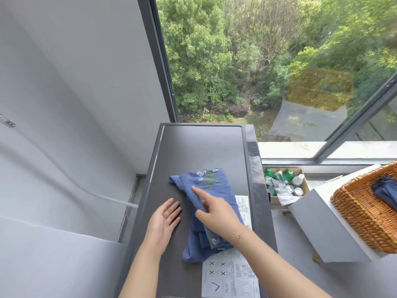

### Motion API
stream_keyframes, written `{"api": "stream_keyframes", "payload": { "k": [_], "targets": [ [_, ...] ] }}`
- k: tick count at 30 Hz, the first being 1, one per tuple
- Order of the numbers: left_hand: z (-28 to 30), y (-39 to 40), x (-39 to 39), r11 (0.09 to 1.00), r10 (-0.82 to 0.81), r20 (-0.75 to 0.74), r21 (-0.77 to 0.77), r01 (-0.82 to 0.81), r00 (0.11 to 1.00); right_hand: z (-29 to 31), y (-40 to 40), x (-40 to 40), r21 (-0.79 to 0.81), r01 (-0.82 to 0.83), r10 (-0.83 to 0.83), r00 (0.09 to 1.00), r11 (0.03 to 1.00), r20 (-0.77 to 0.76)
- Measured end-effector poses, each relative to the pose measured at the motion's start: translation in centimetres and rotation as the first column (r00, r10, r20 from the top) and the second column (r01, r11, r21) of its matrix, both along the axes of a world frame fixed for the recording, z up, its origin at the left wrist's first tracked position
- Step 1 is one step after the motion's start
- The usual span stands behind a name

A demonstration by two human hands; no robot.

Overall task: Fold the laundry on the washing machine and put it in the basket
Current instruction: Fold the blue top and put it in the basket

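Observation:
A blue garment (211,183) with pale embroidery lies folded into a long strip on the dark grey top of the washing machine (199,145). My right hand (217,208) lies on the garment's middle, fingers straight and pointing to the far left. My left hand (164,218) hovers or rests flat on the machine top just left of the garment, fingers relaxed. A wicker basket (356,208) stands at the right on a white box and holds a dark blue folded piece (386,190).
A paper instruction sheet (231,276) lies at the machine's near right corner, partly under the garment. A cardboard box of bottles (283,182) sits between the machine and the white box (322,229). A window runs behind; a grey wall stands left.

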State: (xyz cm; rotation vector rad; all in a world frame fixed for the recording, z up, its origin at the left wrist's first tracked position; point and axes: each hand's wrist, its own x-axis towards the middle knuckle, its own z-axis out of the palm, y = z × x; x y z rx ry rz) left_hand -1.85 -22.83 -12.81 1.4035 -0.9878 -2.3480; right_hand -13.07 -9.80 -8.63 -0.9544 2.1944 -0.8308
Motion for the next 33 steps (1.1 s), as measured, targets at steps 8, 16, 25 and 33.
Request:
{"api": "stream_keyframes", "payload": {
  "k": [8,16,25,33],
  "targets": [
    [-0.5,-0.9,-0.6,0.988,-0.149,0.006,-0.050,0.149,0.989,-2.8,3.1,1.6,-0.078,-0.120,0.116,0.992,0.990,-0.052],
    [-0.2,-1.6,-4.7,0.783,-0.330,0.292,-0.446,0.433,0.898,-5.1,7.4,2.0,-0.204,0.011,-0.072,0.952,0.979,-0.297],
    [-1.3,-3.8,-2.8,0.582,-0.109,0.570,-0.627,0.518,0.814,-6.0,7.4,4.0,-0.076,-0.133,0.089,0.904,0.988,-0.419],
    [-0.6,-6.2,-7.4,-0.109,-0.246,0.792,-0.595,0.796,0.559,-7.3,6.2,7.2,0.053,-0.175,0.179,0.863,0.983,-0.473]
  ]
}}
